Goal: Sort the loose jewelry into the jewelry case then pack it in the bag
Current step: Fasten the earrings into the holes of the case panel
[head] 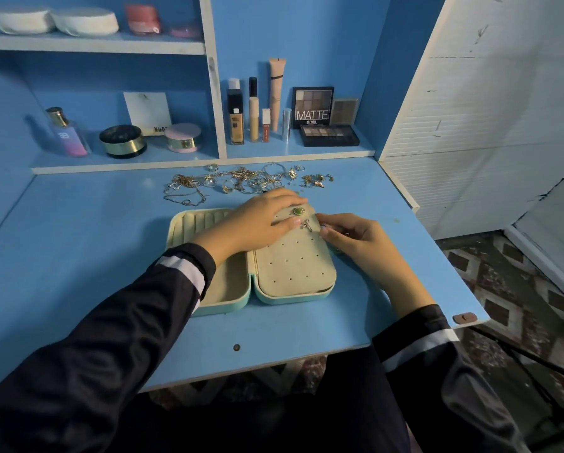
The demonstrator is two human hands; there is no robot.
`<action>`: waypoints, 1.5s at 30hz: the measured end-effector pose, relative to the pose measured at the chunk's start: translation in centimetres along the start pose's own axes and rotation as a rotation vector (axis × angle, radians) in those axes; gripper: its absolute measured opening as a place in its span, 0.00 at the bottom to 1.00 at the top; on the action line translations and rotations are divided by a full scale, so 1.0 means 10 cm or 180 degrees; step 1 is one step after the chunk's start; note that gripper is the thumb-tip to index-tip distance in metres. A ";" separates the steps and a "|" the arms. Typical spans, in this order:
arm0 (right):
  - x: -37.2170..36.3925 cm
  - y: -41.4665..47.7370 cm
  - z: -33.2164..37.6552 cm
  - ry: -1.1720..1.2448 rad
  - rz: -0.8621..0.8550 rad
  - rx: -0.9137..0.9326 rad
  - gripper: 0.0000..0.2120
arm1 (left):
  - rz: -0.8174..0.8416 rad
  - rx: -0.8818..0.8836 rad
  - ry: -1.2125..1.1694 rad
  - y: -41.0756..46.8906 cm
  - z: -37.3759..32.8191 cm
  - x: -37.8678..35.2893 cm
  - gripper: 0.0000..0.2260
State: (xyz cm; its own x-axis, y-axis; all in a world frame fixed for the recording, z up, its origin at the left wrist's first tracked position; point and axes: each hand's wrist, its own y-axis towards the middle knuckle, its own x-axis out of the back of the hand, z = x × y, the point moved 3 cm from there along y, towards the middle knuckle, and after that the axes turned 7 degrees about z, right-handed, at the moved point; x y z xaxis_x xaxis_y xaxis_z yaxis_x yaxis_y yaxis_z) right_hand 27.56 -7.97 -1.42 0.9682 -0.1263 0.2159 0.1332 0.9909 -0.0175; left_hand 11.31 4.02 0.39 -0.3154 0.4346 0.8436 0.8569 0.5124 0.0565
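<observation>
The left hand is lying flat with its fingers straight, pressing down the upper part of the beige perforated earring flap. The right hand is working at the flap's 3 o'clock edge with its fingers curled. A small shiny speck is showing at its fingertips, but it cannot be told whether the hand is pinching anything.

Between the hands, a green-stone gold earring and a silver cross-shaped earring are sitting on the flap. The flap is covering the right half of the open mint-green jewelry case, which is resting on the blue laminate desk. The tangled pile of gold and silver chains and rings is lying just beyond the case at 12 o'clock. No bag is showing.

Judgement: earring seating appears to be under way. The flap should be held flat while each post is fed squarely through one hole and secured from behind before release.
</observation>
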 end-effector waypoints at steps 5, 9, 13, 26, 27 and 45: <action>-0.01 0.02 -0.07 -0.0030 -0.0020 -0.0093 0.14 | 0.0078 0.0077 0.0199 -0.02 0.00 -0.01 0.19; -0.02 0.01 -0.07 -0.0072 -0.0064 -0.0102 0.14 | 0.0120 0.0097 0.0308 -0.02 -0.01 -0.02 0.19; -0.03 0.01 -0.03 -0.0352 -0.0045 -0.0064 0.11 | 0.0171 0.0095 0.0334 -0.03 -0.01 -0.03 0.19; 0.01 0.27 0.04 -0.1496 -0.0273 0.0223 0.14 | 0.0348 0.0160 0.0376 0.20 0.11 0.00 0.18; 0.02 0.31 0.04 -0.1512 -0.0320 0.0229 0.14 | 0.0293 0.0153 0.0288 0.23 0.13 0.02 0.18; 0.30 1.12 -0.11 -0.2033 -0.0972 0.0407 0.08 | -0.0437 -0.0265 -0.0005 0.79 0.49 0.25 0.08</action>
State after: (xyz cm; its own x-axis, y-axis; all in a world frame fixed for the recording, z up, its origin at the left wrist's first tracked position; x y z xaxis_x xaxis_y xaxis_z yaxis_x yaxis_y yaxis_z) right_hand 32.15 2.74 -2.02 0.5734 -0.3861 0.7226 0.3147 0.9181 0.2409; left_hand 15.28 12.78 0.31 -0.4324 0.3660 0.8240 0.8366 0.5038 0.2152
